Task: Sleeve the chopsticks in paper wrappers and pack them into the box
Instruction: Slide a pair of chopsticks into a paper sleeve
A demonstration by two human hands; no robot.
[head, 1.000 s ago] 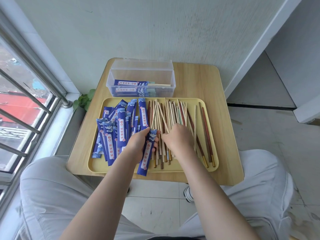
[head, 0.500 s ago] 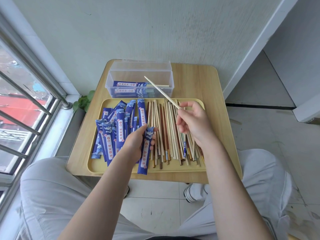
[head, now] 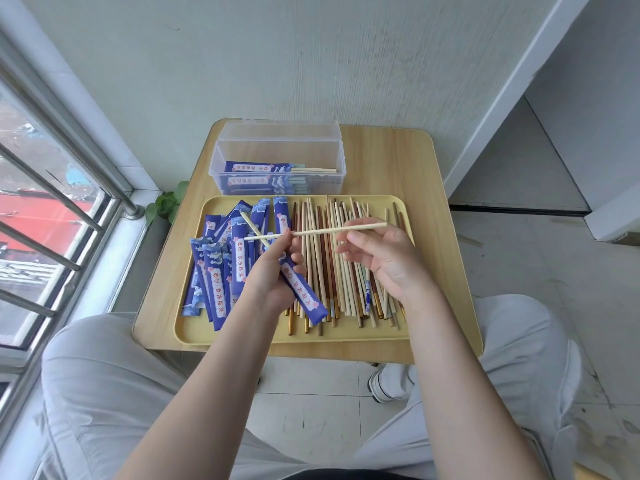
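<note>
Hands: our left hand grips a blue paper wrapper and pale wooden chopsticks; our right hand pinches them.

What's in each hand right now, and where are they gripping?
Left hand holds a blue wrapper near its top end, touching two pale chopsticks; right hand supports one.

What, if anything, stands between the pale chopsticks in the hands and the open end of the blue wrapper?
Nothing visible blocks them. The left hand grips the blue wrapper and two crossed pale chopsticks; the right hand holds the far end of the long one. The wrapper's open end is hidden behind the left fingers.
</note>
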